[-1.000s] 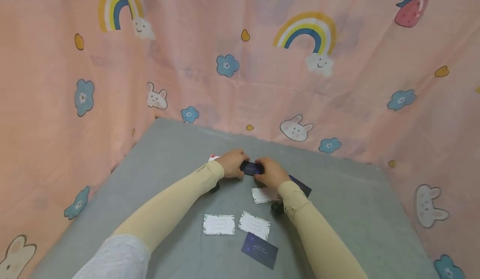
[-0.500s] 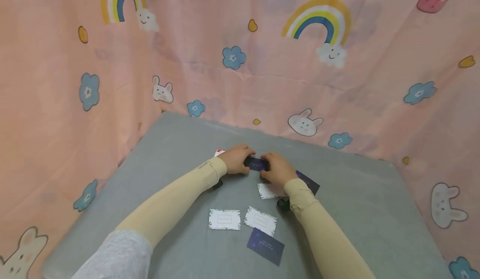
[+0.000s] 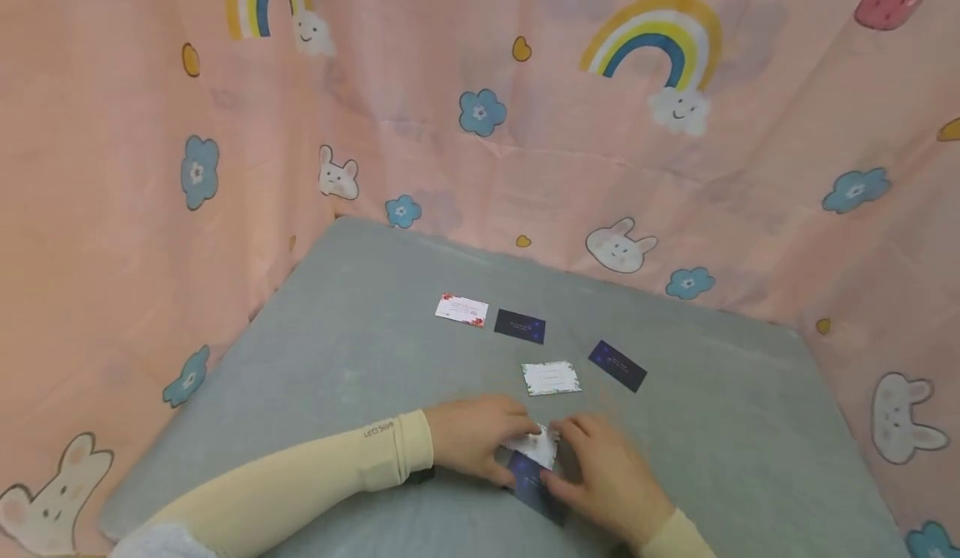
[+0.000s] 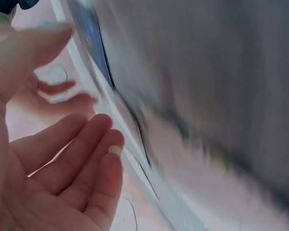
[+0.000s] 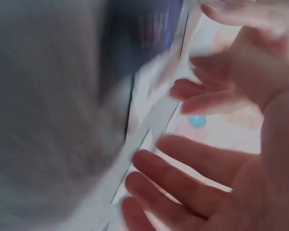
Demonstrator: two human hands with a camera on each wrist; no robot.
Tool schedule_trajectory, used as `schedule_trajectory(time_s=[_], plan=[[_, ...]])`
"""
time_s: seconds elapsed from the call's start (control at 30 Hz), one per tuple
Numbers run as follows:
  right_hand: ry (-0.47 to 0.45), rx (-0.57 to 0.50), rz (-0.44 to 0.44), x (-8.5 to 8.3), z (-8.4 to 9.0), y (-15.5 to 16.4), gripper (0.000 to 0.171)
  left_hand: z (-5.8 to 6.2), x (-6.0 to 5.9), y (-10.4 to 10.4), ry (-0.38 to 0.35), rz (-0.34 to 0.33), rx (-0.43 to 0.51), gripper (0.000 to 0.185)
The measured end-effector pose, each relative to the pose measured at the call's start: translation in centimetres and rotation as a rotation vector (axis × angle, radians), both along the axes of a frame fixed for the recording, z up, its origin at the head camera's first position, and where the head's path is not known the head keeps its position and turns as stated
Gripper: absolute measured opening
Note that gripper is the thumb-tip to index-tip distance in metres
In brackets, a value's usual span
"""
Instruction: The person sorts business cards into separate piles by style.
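My left hand [image 3: 480,437] and right hand [image 3: 607,479] hover over the near part of the table, fingers loosely bent and apart. Between them lie a white leafy-bordered card [image 3: 546,450] and a dark blue card [image 3: 528,483], which overlaps its near edge. In the left wrist view the left hand [image 4: 62,173] has nothing between thumb and fingers. The right hand [image 5: 197,187] likewise shows an unfilled gap in the right wrist view, with the blurred blue card [image 5: 144,38] beyond. Whether fingertips touch the cards cannot be told. Another white card seen earlier is hidden near the left hand.
Farther back lie a white card with red flowers [image 3: 461,310], a dark blue card [image 3: 521,326] beside it, a second blue card [image 3: 617,366] to the right and a leafy white card [image 3: 551,378]. A pink patterned curtain [image 3: 420,158] borders the grey table [image 3: 360,325].
Both hands have left the dark blue card at the back, now lying flat beside the red-flowered card, and have come nearer to the overlapping white and blue cards.
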State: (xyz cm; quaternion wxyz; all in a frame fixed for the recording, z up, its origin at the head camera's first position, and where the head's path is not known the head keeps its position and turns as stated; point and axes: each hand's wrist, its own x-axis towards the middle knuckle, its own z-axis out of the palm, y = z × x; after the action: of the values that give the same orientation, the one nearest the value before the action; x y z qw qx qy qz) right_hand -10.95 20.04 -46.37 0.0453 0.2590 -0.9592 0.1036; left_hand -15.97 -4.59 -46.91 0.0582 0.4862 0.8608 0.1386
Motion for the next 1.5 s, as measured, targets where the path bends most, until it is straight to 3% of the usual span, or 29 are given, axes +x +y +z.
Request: schedule_trajectory(time_s=[0.1, 0.2, 0.47, 0.7, 0.83, 0.97, 1.13, 1.27, 1.4, 1.5], plan=[[-0.096, 0.034, -0.006, 2.6, -0.3, 0.3, 0.064, -0.2, 1.3, 0.0, 0.007, -0.004, -0.044, 0.069], [-0.111, 0.02, -0.003, 3.5, -0.9, 0.2, 0.065, -0.3, 1.7, 0.0, 0.001, 0.008, -0.051, 0.062], [-0.02, -0.058, 0.064, 3.6, -2.1, 0.6, 0.051, -0.6, 2.3, 0.4, -0.007, -0.003, -0.023, 0.051], [0.007, -0.065, 0.074, 2.7, -1.4, 0.6, 0.047, -0.1, 1.7, 0.7, -0.026, 0.056, -0.01, 0.051], [0.009, -0.06, 0.048, 0.6, -0.8, 0.1, 0.049, 0.1, -0.2, 0.4, -0.116, 0.11, 0.037, 0.052], [-0.032, -0.067, 0.011, -3.8, -1.0, -0.8, 0.052, 0.2, -3.4, -0.1, -0.182, 0.192, 0.099, 0.054], [-0.059, -0.064, -0.032, -10.0, -1.2, -1.4, 0.054, 0.7, -8.2, 0.0, -0.125, 0.285, 0.06, 0.059], [-0.06, -0.062, -0.079, -14.0, -0.9, -1.7, 0.056, 1.3, -11.8, 0.6, -0.097, 0.357, 0.002, 0.059], [-0.086, -0.054, -0.094, -16.7, -0.8, -2.1, 0.054, 1.3, -14.4, 1.2, -0.109, 0.414, -0.066, 0.057], [-0.122, -0.039, -0.102, -18.1, -0.8, -2.7, 0.054, 1.4, -15.6, 1.2, -0.116, 0.419, -0.098, 0.057]])
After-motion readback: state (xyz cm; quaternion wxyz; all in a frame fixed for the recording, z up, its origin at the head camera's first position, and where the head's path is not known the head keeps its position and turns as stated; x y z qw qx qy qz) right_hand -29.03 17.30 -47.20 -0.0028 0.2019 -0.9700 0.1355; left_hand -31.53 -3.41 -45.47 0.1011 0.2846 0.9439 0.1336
